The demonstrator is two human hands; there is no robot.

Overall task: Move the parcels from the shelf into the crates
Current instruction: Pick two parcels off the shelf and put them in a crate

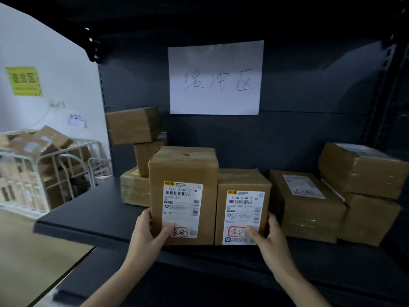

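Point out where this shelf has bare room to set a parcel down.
Bare: the shelf at its left front, bordered by the left stack and the A132 parcel. Crowded: rightward, the N058 parcel and right stacks sit packed together.

taller parcel left of shorter parcel

Dim in here: the shelf bay sits in deep shadow, its upper corners going almost black. Light comes in from the left, where the white wall glows bright and washed out. The paper sign shows a soft grey sheen, writing faint. Labels on the tall box and short box read crisp. The yellow notice and cage at left smear into blur. Wide-angle bend curves the wall's edge and the right post.
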